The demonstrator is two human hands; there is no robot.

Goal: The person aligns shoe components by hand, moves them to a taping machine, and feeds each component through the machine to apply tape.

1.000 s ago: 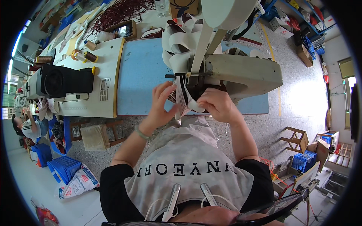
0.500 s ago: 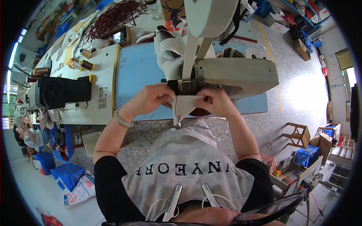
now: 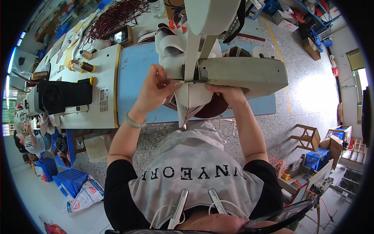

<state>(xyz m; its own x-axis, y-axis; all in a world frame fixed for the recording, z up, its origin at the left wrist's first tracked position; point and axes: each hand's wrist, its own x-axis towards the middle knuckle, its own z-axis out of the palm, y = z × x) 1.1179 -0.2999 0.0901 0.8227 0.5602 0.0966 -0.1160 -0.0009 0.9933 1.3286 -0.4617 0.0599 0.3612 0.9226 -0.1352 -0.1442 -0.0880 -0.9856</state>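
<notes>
A white leather-like piece (image 3: 193, 94) lies under the front of a pale grey machine head (image 3: 243, 74), its far edge at the working point. At its upper left corner my left hand (image 3: 157, 87) is closed, thumb and finger pinched at the edge. On the right side, my right hand (image 3: 230, 94) grips the piece's edge, its fingers partly hidden beneath the machine arm. Below hangs a fanned stack of white pieces with dark edges (image 3: 189, 113). A dark red piece (image 3: 213, 107) shows beside the stack. Curled white strips (image 3: 171, 46) are heaped behind the machine.
The machine stands on a blue worktop (image 3: 136, 78). To the left is another table with a black machine (image 3: 64, 95) and thread spools (image 3: 87, 67). Dark red cords (image 3: 117, 19) lie at the back. A wooden stool (image 3: 307, 136) stands on the floor at right.
The white piece has moved away from me, in under the machine head. My left hand has shifted left and up; my right hand has slid slightly right, under the arm. The curled strips have shifted left.
</notes>
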